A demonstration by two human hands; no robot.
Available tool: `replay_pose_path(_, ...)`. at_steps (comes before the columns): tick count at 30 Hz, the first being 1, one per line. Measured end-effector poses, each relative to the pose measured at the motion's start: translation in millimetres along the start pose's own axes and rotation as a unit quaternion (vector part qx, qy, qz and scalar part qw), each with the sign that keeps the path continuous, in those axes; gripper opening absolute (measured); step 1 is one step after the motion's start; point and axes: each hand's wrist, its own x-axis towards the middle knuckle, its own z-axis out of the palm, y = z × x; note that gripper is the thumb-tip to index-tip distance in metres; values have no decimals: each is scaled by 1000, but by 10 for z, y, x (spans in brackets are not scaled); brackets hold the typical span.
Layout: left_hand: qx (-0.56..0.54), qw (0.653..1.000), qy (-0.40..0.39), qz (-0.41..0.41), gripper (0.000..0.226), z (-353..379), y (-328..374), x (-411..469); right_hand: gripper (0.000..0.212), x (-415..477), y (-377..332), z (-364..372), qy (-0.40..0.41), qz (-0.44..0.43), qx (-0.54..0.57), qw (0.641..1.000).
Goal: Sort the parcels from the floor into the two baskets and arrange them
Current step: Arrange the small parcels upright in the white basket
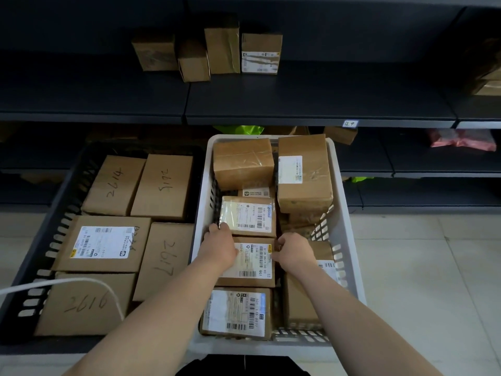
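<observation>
Head camera view, looking down at two baskets side by side on a pale tiled floor in front of dark shelving.

On the left sits a black basket [62, 213] packed with five large cardboard boxes lying flat, several bearing handwritten numbers such as 2614 and 2617. A white cord [81, 280] arcs across its near corner.

On the right sits a white basket [344, 213] filled with smaller parcels. Both hands reach into it. The left hand [219, 246] rests on the left edge of a small labelled parcel [250, 263] in the middle of the basket, its fingertips touching the near corner of the parcel with the glossy label [248, 217] just behind. The right hand [291, 251] is curled at the right edge of the same small labelled parcel, fingers bent inward; whether they grip the parcel or only press against it cannot be told. Another labelled parcel [237, 313] lies nearest the wearer, and two taller brown boxes [303, 172] stand at the far end.

No parcels show on the visible floor, so sorting looks nearly done and the hands seem to be tidying. To do this well, press both sides evenly, slide the parcel square against its neighbours, and keep labels facing up.

Four more boxes [222, 47] stand on the shelf [325, 104] above.
</observation>
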Motion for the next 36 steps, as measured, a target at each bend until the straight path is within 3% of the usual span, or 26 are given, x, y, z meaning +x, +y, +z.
replay_pose_path(2,10,1000,5,21,53,-4,5,-4,38,-21,94,-43,38,-19,-69,997)
replay_pose_path(4,20,1000,2,25,43,9,7,-12,59,-36,211,-53,8,-20,-141,990)
replay_pose_path(6,27,999,3,19,39,19,17,-18,77,-53,316,-53,-45,-14,-143,989)
replay_pose_path(9,39,999,5,17,43,10,59,-41,88,-71,398,-83,-34,-29,-170,984)
replay_pose_path(17,72,997,-10,23,69,64,125,-127,95,-82,471,-214,-46,-17,-175,983)
replay_pose_path(26,58,998,-9,3,77,79,122,-116,88,-55,516,-398,-68,-76,-240,965)
replay_pose_path(36,47,998,16,-27,72,163,140,-206,85,-93,627,-422,-99,-98,-191,972)
